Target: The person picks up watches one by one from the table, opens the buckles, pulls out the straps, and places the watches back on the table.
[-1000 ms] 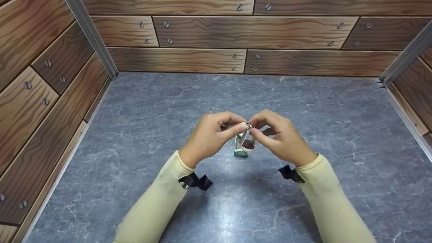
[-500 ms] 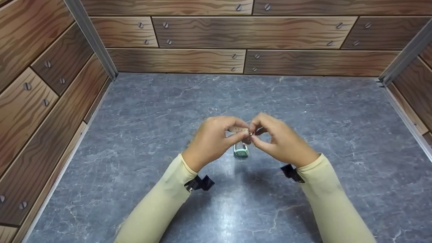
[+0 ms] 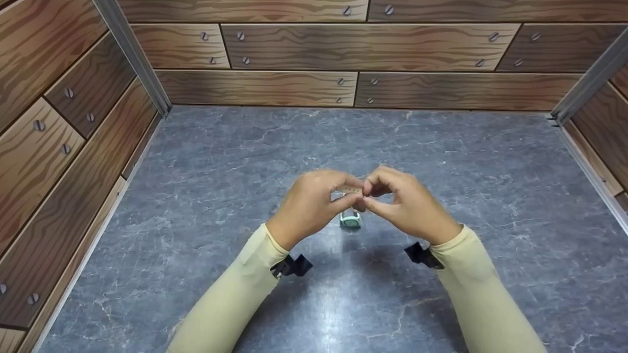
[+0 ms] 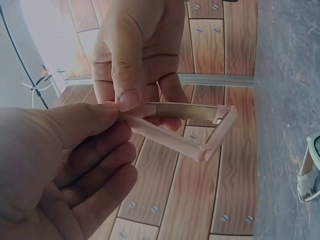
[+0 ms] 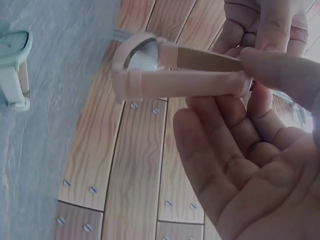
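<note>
Grey marbled tabletop point(image 3: 221, 157) lies under the mint-green wristwatch point(image 3: 350, 223). Left hand point(image 3: 310, 206) and right hand point(image 3: 413, 208) meet above the mint-green wristwatch, each pinching an end of the same band between thumb and fingertip, other fingers loose. Pale pink wristwatch point(image 5: 182, 84) is in the air above the mint-green wristwatch, bent into a loop. Should be light; case point(image 5: 120, 75) likely rigid and scratchable, strap point(image 4: 167, 138) looks soft, bendy, not very slippery. Best hold: strap near its ends, off the case. Closure hidden by the pinch, can't tell if fastened.
</note>
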Motion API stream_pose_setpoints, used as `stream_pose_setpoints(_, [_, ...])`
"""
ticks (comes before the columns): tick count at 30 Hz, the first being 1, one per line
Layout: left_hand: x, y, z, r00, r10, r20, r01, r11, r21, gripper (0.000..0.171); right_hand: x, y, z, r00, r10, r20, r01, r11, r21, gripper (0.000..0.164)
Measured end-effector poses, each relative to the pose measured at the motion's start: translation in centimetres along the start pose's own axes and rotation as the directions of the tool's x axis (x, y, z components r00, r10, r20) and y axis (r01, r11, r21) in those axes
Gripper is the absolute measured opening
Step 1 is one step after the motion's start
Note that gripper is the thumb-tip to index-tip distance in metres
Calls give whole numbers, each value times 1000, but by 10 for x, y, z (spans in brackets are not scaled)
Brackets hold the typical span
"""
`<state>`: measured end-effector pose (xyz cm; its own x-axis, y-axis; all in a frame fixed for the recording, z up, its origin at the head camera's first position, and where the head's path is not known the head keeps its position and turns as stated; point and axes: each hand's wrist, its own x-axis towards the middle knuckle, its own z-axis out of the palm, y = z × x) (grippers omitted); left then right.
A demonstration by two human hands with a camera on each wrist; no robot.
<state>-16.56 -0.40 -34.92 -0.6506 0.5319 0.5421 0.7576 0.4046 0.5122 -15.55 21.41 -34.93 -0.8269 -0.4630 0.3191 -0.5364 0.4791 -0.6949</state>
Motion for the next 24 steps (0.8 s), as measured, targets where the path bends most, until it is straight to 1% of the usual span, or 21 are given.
stream_pose_setpoints(4, [0, -1, 0, 999, -18, 38, 18, 1000, -6, 16, 1, 2, 1, 1000, -3, 16, 3, 1000, -1, 15])
stream_pose_setpoints(6, [-1, -1, 0, 999, -23, 46, 23, 1000, -7, 15, 1, 2, 1, 1000, -6, 24, 6, 1000, 5, 16])
stream_pose_setpoints(10, [-1, -2, 0, 999, -20, 42, 21, 1000, -21, 12, 1, 3, 0, 999, -5, 47, 4, 999, 36, 16])
stream_pose_setpoints(14, [-2, -2, 0, 999, -29, 35, 31, 998, -63, 11, 0, 3, 0, 998, 6, 63, -11, 997, 78, 16])
stream_pose_setpoints(16, [-1, -2, 1, 998, -45, 36, 48, 994, -98, 11, 0, 3, -1, 997, 23, 73, -31, 994, 103, 16])
stream_pose_setpoints(19, [-1, -1, 3, 996, -77, 35, 82, 981, -174, 10, -1, 2, -2, 994, 57, 91, -70, 987, 144, 13])
stream_pose_setpoints(22, [0, 0, 6, 993, -116, 28, 119, 951, -286, 7, -1, 2, -3, 990, 84, 112, -107, 970, 220, 11])
stream_pose_setpoints(24, [1, 1, 7, 991, -132, 17, 130, 931, -341, 8, -1, 1, -4, 988, 96, 124, -128, 951, 280, 11])
